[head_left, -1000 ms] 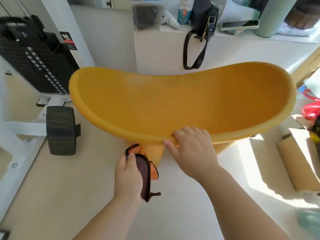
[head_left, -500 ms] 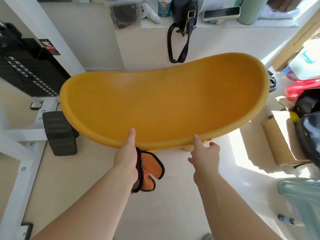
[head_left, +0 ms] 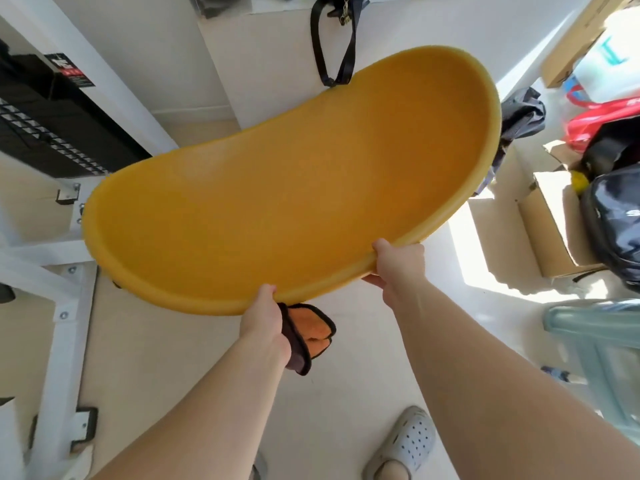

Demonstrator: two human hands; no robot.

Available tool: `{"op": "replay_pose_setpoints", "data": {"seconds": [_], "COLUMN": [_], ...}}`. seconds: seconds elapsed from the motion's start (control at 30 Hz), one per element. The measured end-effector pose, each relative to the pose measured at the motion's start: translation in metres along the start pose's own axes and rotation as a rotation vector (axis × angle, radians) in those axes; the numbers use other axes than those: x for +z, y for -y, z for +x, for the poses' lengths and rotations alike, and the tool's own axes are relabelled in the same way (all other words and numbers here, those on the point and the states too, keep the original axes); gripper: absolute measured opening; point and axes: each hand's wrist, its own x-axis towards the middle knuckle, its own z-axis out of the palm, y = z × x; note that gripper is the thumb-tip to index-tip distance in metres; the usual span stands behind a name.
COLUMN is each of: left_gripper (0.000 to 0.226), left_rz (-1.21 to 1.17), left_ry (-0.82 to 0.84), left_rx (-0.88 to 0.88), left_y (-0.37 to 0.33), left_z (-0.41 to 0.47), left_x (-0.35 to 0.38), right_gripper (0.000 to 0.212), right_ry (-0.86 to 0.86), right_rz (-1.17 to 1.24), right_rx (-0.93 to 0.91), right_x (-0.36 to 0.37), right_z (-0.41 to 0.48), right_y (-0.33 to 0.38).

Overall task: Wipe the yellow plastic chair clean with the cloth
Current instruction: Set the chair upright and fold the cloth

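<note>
Filling the middle of the view, the yellow chair point(head_left: 294, 188) is held tilted by 2 hands, one end toward 1 o'clock and the other toward 9 o'clock. The left hand point(head_left: 265, 320) grips its near rim at 6 o'clock, thumb on top, and also holds the orange cloth point(head_left: 311, 336), which hangs under the rim. The right hand point(head_left: 398, 265) grips the rim at 4 o'clock, fingers curled over the edge. A black strap point(head_left: 332, 46) hangs at 12 o'clock, a cardboard box point(head_left: 554, 230) stands at 3 o'clock, and a grey shoe point(head_left: 408, 441) shows at 5 o'clock.

yellow chair point(head_left: 294, 202) 1 | cloth point(head_left: 311, 336) 1 | hands point(head_left: 265, 323) point(head_left: 398, 265) 2 | black handbag point(head_left: 337, 1) 1 | red bag point(head_left: 602, 123) 1
</note>
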Motion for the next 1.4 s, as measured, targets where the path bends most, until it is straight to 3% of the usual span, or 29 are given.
{"op": "replay_pose_setpoints", "data": {"seconds": [0.1,0.17,0.27,0.33,0.4,0.57,0.7,0.83,0.93,1.0,1.07,1.27,1.4], "left_gripper": [0.078,0.090,0.089,0.060,0.046,0.028,0.066,0.084,0.087,0.063,0.031,0.043,0.041], "left_rz": [0.011,0.157,0.398,0.595,0.801,1.437,1.916,2.105,2.256,2.336,2.361,2.266,2.148], "left_ry": [0.141,0.151,0.238,0.344,0.351,0.222,0.129,0.022,-0.090,-0.102,-0.012,0.316,0.299], "left_rx": [-0.182,-0.179,-0.047,0.034,0.239,1.059,1.630,1.965,2.013,2.048,2.053,1.849,1.790], "left_y": [0.040,0.063,0.076,0.060,0.032,-0.027,-0.031,-0.026,-0.034,-0.037,-0.037,-0.041,-0.045], "left_z": [-0.015,-0.025,-0.049,-0.058,-0.061,-0.059,-0.056,-0.060,-0.064,-0.069,-0.069,-0.035,-0.031], "left_x": [-0.010,-0.019,-0.037,-0.040,-0.032,0.039,0.116,0.186,0.227,0.246,0.257,0.265,0.263], "right_gripper": [0.030,0.036,0.041,0.046,0.049,0.050,0.052,0.049,0.071,0.101,0.112,0.091,0.093], "right_ry": [0.031,0.041,0.048,0.061,0.083,0.132,0.194,0.221,0.136,0.073,-0.001,-0.039,0.052], "right_rz": [-0.123,-0.200,-0.344,-0.426,-0.512,-0.721,-0.829,-1.062,-1.059,-0.900,-0.816,-0.682,-0.745], "right_rx": [-0.041,-0.064,-0.102,-0.122,-0.141,-0.187,-0.234,-0.336,-0.428,-0.418,-0.403,-0.342,-0.386], "right_x": [-0.021,-0.034,-0.051,-0.063,-0.073,-0.091,-0.106,-0.119,-0.122,-0.121,-0.121,-0.131,-0.137], "right_z": [-0.005,-0.006,-0.006,-0.006,-0.006,0.004,0.030,0.050,0.041,0.023,0.001,-0.016,-0.008], "right_y": [-0.002,-0.009,-0.022,-0.030,-0.036,-0.033,0.002,0.041,0.034,0.012,-0.019,-0.073,-0.060]}}
